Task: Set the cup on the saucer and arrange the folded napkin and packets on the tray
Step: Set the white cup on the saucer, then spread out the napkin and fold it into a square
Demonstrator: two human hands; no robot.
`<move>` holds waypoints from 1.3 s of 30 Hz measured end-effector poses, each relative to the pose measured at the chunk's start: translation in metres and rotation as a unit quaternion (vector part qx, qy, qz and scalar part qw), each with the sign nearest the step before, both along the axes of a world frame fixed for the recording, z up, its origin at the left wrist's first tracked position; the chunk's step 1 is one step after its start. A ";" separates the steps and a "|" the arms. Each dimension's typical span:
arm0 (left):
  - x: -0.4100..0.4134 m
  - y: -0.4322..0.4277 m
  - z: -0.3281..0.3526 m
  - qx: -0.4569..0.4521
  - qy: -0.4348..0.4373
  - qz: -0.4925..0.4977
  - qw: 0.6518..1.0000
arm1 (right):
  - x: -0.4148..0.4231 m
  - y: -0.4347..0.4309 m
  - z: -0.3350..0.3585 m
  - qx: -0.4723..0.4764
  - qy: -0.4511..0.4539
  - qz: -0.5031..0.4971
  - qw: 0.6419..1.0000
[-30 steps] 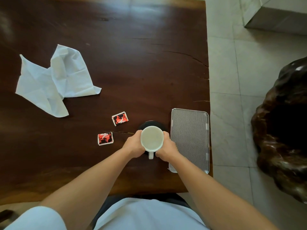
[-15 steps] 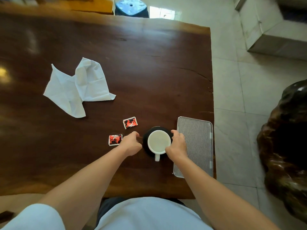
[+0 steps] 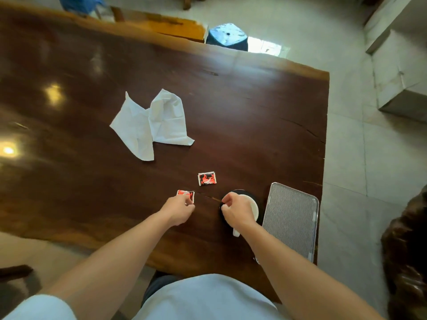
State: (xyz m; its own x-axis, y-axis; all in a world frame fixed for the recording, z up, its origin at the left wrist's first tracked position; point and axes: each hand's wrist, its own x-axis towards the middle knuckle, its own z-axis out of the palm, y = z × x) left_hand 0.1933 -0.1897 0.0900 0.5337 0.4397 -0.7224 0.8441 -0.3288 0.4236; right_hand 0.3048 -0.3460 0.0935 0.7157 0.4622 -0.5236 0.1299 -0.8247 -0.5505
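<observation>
Hovering over the cup [image 3: 253, 205], right hand [image 3: 235, 211] grip unclear; left hand [image 3: 179, 210] grip pinches the nearer packet [image 3: 184, 193].

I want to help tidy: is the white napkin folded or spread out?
Spread out. The white paper napkin lies open and rumpled on the dark wooden table, with loose corners sticking out.

White cup [image 3: 253, 205], black saucer [image 3: 246, 192] (striped tray [image 3: 290, 218])

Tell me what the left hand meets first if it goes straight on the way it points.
The nearer red packet: the left hand points at it, fingertips at its near edge, possibly touching it; depth is unclear.
</observation>
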 end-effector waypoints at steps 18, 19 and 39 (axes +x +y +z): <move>0.007 0.122 -0.001 0.050 -0.048 -0.002 0.998 | 0.023 0.132 -0.007 -0.001 0.040 0.070 0.997; 0.012 0.130 -0.005 0.045 -0.048 -0.004 0.998 | 0.026 0.141 -0.009 -0.004 0.043 0.064 0.997; 0.164 0.226 -0.086 0.065 -0.130 -0.185 0.972 | 0.100 0.281 -0.086 -0.088 0.037 -0.046 0.994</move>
State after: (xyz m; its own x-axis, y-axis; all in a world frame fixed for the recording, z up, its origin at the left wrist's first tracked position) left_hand 0.3571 0.0363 0.0037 0.8293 0.2621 -0.4935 0.5286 -0.6546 0.5405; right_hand 0.4048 -0.0650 0.0073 0.7067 0.2933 -0.6439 0.0143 -0.9158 -0.4014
